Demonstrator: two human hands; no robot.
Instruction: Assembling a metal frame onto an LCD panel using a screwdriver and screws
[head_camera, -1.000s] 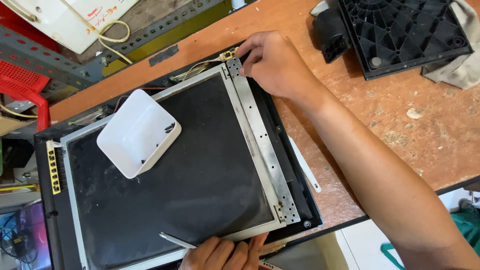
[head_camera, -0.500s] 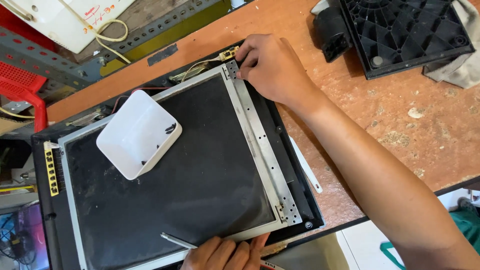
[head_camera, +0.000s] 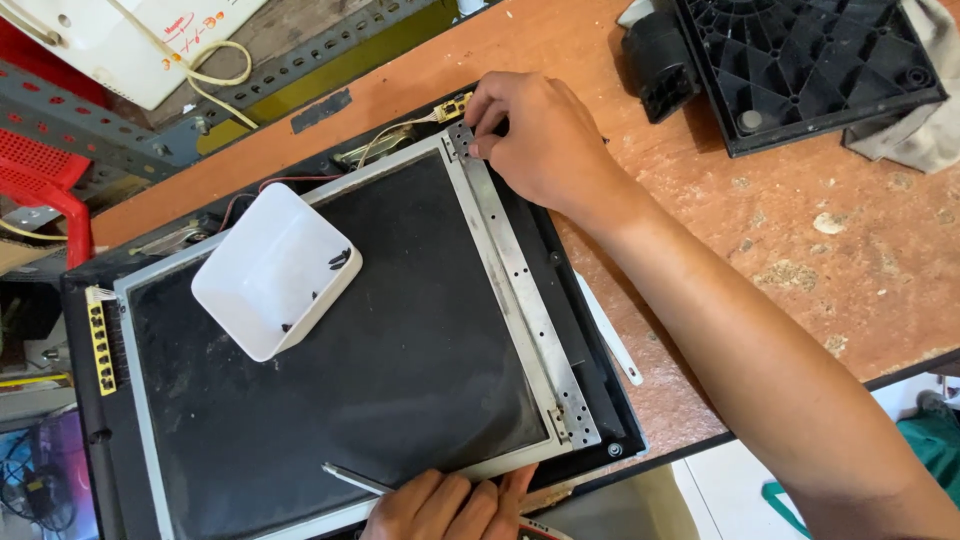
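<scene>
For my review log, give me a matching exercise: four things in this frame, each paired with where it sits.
Things:
1. white tray
2. right hand
3. left hand
4. black ribbed plastic base

Places:
A. at the panel's near edge, beside a thin tool
B. top right of the wooden table
C. on the dark panel, with small dark screws inside
D. at the far corner of the panel's metal frame

Pairs: 1-C, 2-D, 3-A, 4-B

One head-worn view – looking steeply down, close over the wooden bench (head_camera: 800, 230) and both hands
</scene>
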